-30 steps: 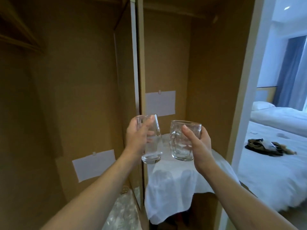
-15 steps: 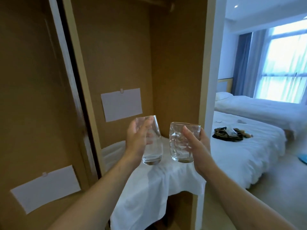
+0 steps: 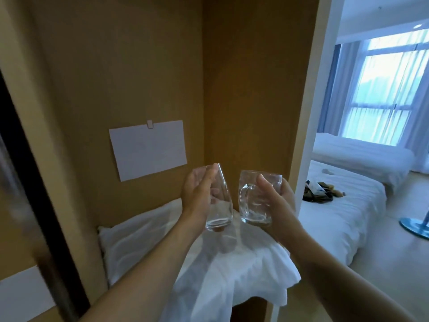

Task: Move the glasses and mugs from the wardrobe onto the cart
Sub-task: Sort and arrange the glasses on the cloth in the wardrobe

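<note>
- Head view shows both hands up in front of the wardrobe (image 3: 144, 73).
- Left hand (image 3: 199, 194) is wrapped round a plain glass (image 3: 220, 205). Its thumb lies up the near side.
- Right hand (image 3: 276, 201) is wrapped round a glass mug (image 3: 255, 203). Its thumb sits near the rim, and the mug's handle (image 3: 246, 196) points left, toward the glass.
- Glass and mug are both in the air, just beside each other and not touching. They hang over the back right corner of the shelf, which is covered by a white cloth (image 3: 209, 263).
- Glass leans a bit, top to the left. Mug stands almost straight up. Both have their open ends up.
- No other glasses or mugs show on the cloth.
- Cart is not in view, so I cannot tell which way it lies from the hands. That is the thing the next move needs most. I think the person must look round for it first.
- Each hand has its own load, so neither one is free to help the other.
- A paper sheet (image 3: 148, 149) is clipped to the back wall. A bed (image 3: 343, 219) shows past the right side.
</note>
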A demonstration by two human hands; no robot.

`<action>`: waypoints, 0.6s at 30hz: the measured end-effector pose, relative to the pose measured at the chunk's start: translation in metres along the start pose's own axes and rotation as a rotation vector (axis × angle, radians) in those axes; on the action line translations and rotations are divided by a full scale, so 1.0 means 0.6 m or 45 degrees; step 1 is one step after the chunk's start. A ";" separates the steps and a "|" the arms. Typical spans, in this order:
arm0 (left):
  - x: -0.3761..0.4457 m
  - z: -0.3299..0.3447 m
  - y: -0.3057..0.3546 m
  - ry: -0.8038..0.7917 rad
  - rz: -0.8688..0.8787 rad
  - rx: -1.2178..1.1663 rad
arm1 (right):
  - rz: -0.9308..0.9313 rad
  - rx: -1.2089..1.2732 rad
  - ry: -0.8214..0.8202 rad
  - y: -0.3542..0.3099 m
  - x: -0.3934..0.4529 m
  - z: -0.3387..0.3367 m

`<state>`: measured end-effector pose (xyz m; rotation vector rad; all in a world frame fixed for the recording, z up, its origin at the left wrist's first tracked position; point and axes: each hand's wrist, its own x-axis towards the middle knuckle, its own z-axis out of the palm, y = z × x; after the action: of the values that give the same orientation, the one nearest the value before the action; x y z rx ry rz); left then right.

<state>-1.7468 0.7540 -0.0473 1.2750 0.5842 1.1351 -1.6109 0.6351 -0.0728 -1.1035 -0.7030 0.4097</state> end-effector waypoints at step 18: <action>0.190 -0.084 -0.154 0.412 -0.106 0.087 | 0.307 0.029 -0.292 0.205 0.213 0.071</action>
<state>-1.7160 0.8871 -0.1204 1.1204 0.9148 1.2697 -1.5439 0.7934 -0.1341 -1.1344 -0.7660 0.7576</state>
